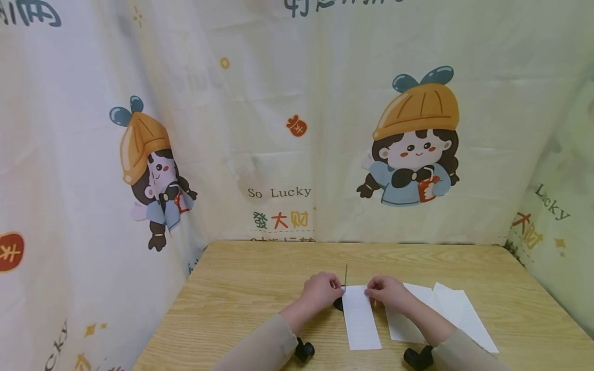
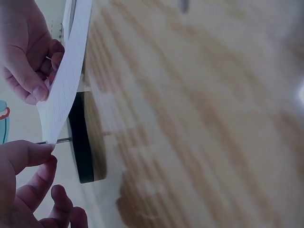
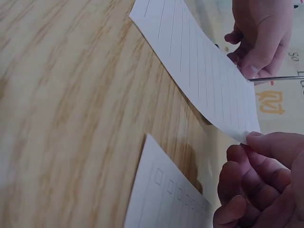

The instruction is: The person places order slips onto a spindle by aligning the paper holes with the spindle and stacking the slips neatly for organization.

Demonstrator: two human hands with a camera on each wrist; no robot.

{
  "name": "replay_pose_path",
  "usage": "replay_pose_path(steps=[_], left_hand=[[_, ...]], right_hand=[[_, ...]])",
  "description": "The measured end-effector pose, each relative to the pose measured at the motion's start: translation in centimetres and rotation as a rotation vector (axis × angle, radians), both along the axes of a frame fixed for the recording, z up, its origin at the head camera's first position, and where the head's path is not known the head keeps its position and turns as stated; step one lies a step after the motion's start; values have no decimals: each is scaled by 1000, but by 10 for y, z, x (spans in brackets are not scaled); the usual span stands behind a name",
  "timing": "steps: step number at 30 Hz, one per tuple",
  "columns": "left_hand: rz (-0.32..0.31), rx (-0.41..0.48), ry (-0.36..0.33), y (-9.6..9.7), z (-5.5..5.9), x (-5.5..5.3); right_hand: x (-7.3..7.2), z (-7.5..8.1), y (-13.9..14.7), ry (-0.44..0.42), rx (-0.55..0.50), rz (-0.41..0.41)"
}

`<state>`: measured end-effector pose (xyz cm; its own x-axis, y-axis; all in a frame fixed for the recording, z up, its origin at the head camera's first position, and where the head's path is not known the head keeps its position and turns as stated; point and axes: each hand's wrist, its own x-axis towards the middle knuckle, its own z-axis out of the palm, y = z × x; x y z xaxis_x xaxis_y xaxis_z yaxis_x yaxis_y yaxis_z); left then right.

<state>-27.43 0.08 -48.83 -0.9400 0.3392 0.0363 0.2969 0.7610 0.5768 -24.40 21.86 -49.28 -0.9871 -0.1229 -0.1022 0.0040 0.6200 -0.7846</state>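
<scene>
The lined paper (image 1: 362,320) is between the two hands, above the table (image 1: 260,268). The left hand (image 1: 323,288) pinches its 11 o'clock corner, the right hand (image 1: 389,292) its 1 o'clock corner — probably so it won't flop. The thin spike (image 1: 345,275) looks poked through by the left thumb — its black base (image 2: 80,137) likely keeps it standing. Other sheets (image 1: 457,309) lie at 3 o'clock.

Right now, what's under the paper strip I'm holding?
Under the strip: a black base, part of a thin rod, and the wooden table. In the head view, the strip hides part of the base.
</scene>
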Motion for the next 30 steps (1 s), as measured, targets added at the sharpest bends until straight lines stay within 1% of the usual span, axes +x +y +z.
replay_pose_path(steps=[3, 7, 14, 21, 24, 30], left_hand=[[-3, -57, 32, 0, -3, 0], [0, -105, 41, 0, -5, 1], [-2, -158, 45, 2, -4, 2], [-7, -196, 81, 3, -5, 3], [-3, -204, 76, 3, -4, 3], [8, -213, 40, 4, -2, 4]], right_hand=[[1, -1, -2, -3, 12, 2], [1, -2, -4, -9, 16, -2], [0, -2, -7, -21, 57, -32], [-1, -2, -8, -20, 81, -39], [0, -2, -8, -21, 83, -41], [0, -3, -9, -27, 74, -49]])
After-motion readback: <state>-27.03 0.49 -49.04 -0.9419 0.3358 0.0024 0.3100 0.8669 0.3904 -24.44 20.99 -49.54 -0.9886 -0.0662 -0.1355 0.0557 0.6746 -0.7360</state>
